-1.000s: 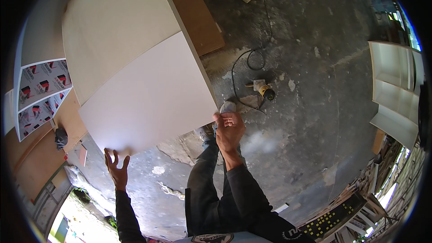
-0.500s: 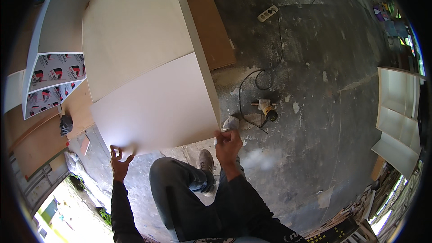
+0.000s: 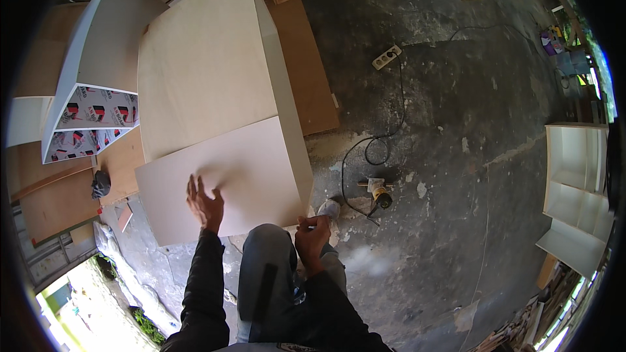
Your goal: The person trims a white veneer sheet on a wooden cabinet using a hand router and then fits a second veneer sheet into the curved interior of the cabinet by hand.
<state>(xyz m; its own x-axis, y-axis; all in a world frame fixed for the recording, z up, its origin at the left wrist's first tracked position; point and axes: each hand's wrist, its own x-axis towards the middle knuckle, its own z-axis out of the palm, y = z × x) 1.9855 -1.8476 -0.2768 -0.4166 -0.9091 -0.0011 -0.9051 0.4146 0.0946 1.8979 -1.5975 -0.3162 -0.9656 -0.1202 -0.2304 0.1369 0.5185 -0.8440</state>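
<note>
A white laminate sheet (image 3: 254,176) covers the near end of a large box-shaped cabinet (image 3: 208,72) with a pale wooden top. The sheet's left end sticks out past the cabinet's side. My left hand (image 3: 205,203) is open over the sheet, fingers spread; whether the palm presses on it I cannot tell. At the near right corner, my right hand (image 3: 313,240) is closed, with thumb and fingertips pinched on the sheet's edge. The fingers partly hide that corner.
A yellow and black power tool (image 3: 379,195) stands on the floor to the right, its cable running to a white power strip (image 3: 387,57). Grey shelving (image 3: 104,45) stands at the left. A white open cabinet (image 3: 577,176) is at the far right. Brown board (image 3: 297,45) lies beside the large cabinet.
My left hand has moved from the sheet's near left corner up and right, over its surface. The right hand stays at the near right corner. The view has shifted.
</note>
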